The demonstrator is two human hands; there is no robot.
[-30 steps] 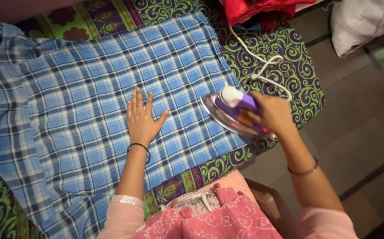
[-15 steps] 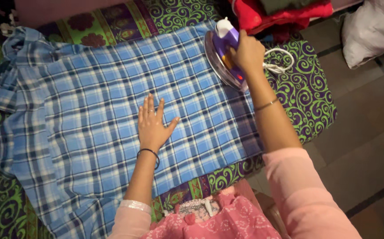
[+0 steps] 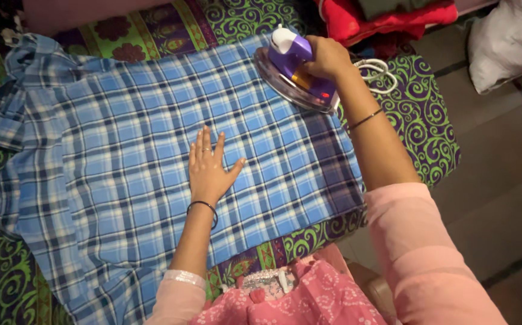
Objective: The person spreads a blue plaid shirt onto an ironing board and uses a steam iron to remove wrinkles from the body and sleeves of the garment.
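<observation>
Purple iron (image 3: 294, 69) gripped by right hand (image 3: 328, 57); left hand (image 3: 208, 168) flat, open on plaid shirt (image 3: 122, 150); white cord (image 3: 376, 71) beside.

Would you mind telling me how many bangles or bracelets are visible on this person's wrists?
2: a black bracelet on the left wrist, behind the left hand, and a thin bangle on the right wrist. Sleeves may hide others.

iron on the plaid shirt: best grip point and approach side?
Grip the purple iron by its raised handle, from above and the cord end. The right hand already wraps it there, its fingers curled round. The soleplate lies on the blue plaid shirt and the white cord trails right.
</observation>
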